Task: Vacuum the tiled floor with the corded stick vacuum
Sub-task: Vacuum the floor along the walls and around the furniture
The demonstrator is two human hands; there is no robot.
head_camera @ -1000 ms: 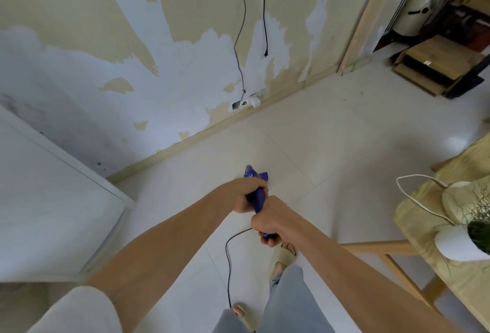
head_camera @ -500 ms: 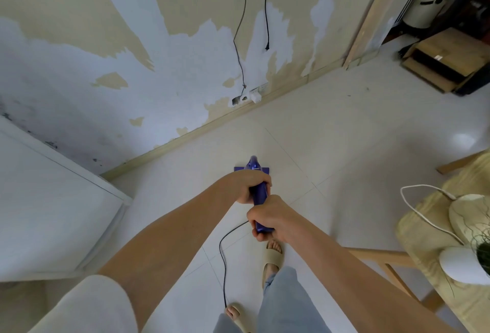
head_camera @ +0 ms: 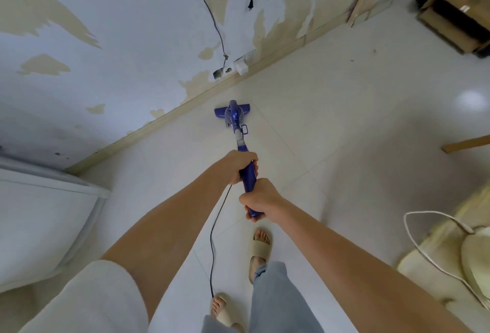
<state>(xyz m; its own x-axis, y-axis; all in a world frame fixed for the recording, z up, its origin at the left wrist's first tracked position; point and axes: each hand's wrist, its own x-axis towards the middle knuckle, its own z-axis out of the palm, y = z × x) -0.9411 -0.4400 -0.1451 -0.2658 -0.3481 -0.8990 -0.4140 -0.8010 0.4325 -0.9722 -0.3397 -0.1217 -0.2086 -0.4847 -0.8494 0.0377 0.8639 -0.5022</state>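
Pale tiled floor (head_camera: 331, 120) meets peeling wall along wooden skirting (head_camera: 159, 125). Purple stick vacuum (head_camera: 234, 117) stretched out ahead, floor head flat on tile just beside skirting, likely working floor edge. Left hand (head_camera: 238, 166) grips shaft higher up, right hand (head_camera: 258, 200) grips handle end; fingers of both curled round it, two-handed hold probably for steering and push. Black cord (head_camera: 212, 247) trails down from handle between arms, near sandalled feet; trip risk. Cardboard box (head_camera: 456, 17) far right, contents not visible.
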